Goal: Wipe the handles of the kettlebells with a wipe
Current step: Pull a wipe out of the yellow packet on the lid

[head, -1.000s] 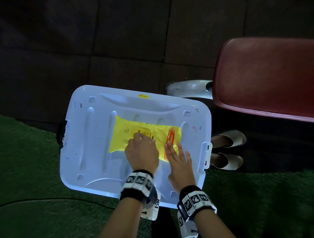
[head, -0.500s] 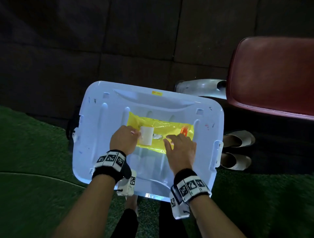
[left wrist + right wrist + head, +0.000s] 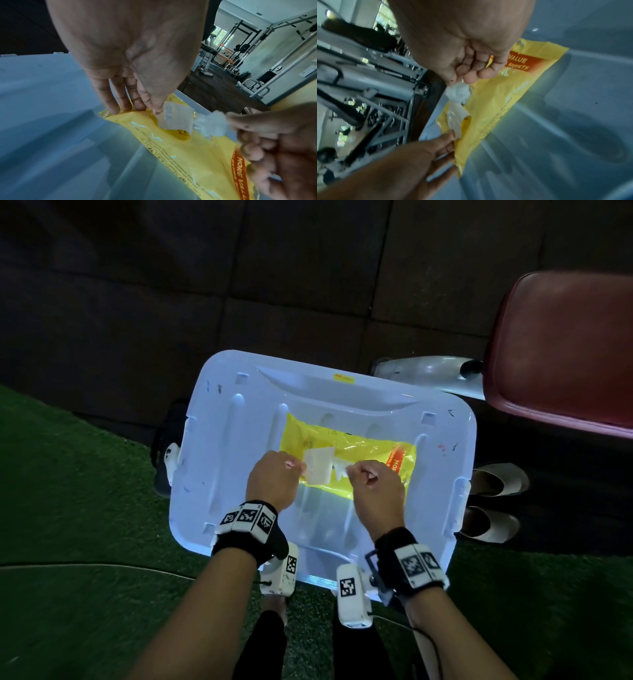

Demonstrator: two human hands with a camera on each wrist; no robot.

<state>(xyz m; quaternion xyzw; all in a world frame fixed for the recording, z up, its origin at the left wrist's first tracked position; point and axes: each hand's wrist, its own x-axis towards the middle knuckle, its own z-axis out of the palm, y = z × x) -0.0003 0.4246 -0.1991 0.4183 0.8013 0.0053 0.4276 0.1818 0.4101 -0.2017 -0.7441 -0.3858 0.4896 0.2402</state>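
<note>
While your right hand (image 3: 375, 491) pinches a white wipe (image 3: 339, 466) between thumb and forefinger, with the other fingers curled into the palm, your left hand (image 3: 272, 477) holds the left end of the yellow wipe pack (image 3: 373, 455) down with its fingers and keeps the peeled white flap (image 3: 320, 465) folded back under the thumb. Half a second ago your right hand lies flat with spread fingers on the pack; now it is closed and a bunched piece of the wipe stands out of the opening, between the two hands. The flap is open in both moments, and your left hand stays at the same end of the pack. One second ago the flap is shut and both hands cover the pack.

From the left wrist view, the wipe (image 3: 211, 125) is crumpled and comes out just beside the flap (image 3: 176, 119). The right wrist view shows the same wipe (image 3: 458, 93) directly under your fingertips (image 3: 471, 78), touching the pack (image 3: 513, 94).

The pack lies flat on the pale lid of a plastic storage bin (image 3: 239, 474), which stands partly on green turf (image 3: 68, 508) and partly on dark floor tiles (image 3: 137, 302). What the bin holds I cannot tell. A red padded bench (image 3: 565, 347) is near the bin on your right, and a pair of pale shoes (image 3: 493, 501) sits just beside the bin. No kettlebell is clearly seen.
</note>
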